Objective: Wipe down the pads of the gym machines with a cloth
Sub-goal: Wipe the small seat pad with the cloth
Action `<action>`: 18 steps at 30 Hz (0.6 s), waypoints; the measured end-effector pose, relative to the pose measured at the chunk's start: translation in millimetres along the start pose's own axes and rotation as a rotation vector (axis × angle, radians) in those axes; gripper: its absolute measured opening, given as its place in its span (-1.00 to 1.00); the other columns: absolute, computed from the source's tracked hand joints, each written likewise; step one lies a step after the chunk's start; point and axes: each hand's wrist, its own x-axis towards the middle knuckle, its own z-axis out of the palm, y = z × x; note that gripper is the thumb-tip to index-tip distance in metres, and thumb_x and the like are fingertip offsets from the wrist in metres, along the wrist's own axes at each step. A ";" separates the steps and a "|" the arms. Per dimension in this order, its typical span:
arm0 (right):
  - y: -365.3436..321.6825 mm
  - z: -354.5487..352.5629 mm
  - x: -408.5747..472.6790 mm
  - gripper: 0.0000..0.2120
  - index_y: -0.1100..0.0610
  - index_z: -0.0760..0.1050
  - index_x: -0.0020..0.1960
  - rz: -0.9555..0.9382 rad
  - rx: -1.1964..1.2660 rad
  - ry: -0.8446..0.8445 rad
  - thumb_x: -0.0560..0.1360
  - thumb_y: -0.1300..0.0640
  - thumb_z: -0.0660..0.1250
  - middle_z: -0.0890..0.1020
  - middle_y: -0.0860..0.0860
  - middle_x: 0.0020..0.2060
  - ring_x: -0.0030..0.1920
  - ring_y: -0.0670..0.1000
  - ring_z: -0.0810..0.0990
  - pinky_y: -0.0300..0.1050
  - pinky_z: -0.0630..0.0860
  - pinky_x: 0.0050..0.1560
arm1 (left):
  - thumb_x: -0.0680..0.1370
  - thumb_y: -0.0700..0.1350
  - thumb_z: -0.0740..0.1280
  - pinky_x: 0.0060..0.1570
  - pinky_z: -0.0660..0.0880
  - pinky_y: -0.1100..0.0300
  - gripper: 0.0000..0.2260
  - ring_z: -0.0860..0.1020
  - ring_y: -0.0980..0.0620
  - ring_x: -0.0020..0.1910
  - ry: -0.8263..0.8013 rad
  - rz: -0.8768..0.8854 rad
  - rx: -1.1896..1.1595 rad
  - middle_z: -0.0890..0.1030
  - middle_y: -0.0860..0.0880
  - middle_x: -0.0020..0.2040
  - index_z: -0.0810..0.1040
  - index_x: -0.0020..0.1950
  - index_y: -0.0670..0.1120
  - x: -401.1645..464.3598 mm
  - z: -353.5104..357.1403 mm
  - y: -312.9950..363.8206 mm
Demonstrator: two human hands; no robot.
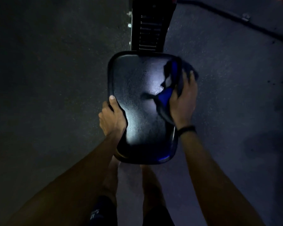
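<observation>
A black, glossy seat pad [137, 101] of a gym machine fills the middle of the head view, lit by a bright patch and speckled with droplets. My left hand [112, 117] grips its left edge, thumb on top and fingers curled under the rim. My right hand [183, 97] holds a dark blue cloth [171, 79] against the pad's right edge; the cloth is bunched and drapes over the upper right corner.
The machine's black frame with a ribbed rail [148, 25] and bolts runs away from the pad's far end. A dark tube [235, 18] curves across the floor at upper right. Dark speckled rubber floor [47, 79] surrounds the pad. My legs [132, 193] stand below it.
</observation>
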 end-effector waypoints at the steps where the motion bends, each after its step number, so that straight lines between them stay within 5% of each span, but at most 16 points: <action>1: 0.4 2.3 13.8 -0.44 0.17 0.27 0.56 0.023 0.063 0.012 0.57 0.21 0.18 0.27 0.20 0.54 0.52 0.21 0.26 0.14 0.21 0.53 | 0.68 0.23 -0.04 0.21 0.41 -0.14 -0.42 0.54 -0.22 0.15 0.000 0.001 0.004 0.62 -0.20 0.12 0.53 0.24 -0.19 0.7 -0.1 0.0; 7: 15.0 -13.6 -126.9 -0.40 0.08 0.19 0.60 0.069 0.032 -0.051 0.62 -0.06 0.21 0.20 0.17 0.57 0.55 0.16 0.21 0.11 0.19 0.54 | 0.70 0.18 -0.03 0.23 0.35 -0.08 -0.46 0.49 -0.23 0.26 -0.019 0.012 0.014 0.58 -0.23 0.23 0.50 0.33 -0.19 -6.0 -3.8 -1.5; 10: 18.3 -23.3 -187.2 -0.31 0.08 0.15 0.59 0.246 0.192 -0.094 0.58 -0.22 0.20 0.30 0.11 0.51 0.51 0.10 0.29 0.15 0.25 0.51 | 0.71 0.17 -0.03 0.23 0.35 -0.08 -0.46 0.50 -0.25 0.26 -0.018 0.019 0.018 0.58 -0.24 0.24 0.49 0.35 -0.20 -6.0 -3.6 1.4; 13: 7.5 -17.5 -134.9 -0.24 0.06 0.19 0.59 0.369 0.266 -0.069 0.52 -0.29 0.20 0.43 0.10 0.43 0.43 0.10 0.40 -0.13 0.28 0.42 | 0.71 0.17 -0.03 0.25 0.34 -0.09 -0.46 0.48 -0.24 0.28 -0.010 0.028 0.025 0.58 -0.24 0.25 0.49 0.35 -0.20 -5.6 -1.9 0.8; 18: 4.6 7.8 31.4 -0.10 0.05 0.22 0.56 0.323 0.237 -0.066 0.40 -0.50 0.06 0.54 0.09 0.34 0.29 0.13 0.55 0.16 0.48 0.30 | 0.69 0.21 -0.04 0.22 0.38 -0.09 -0.43 0.51 -0.24 0.23 0.014 0.047 0.018 0.60 -0.23 0.21 0.52 0.32 -0.19 -1.0 3.0 -3.5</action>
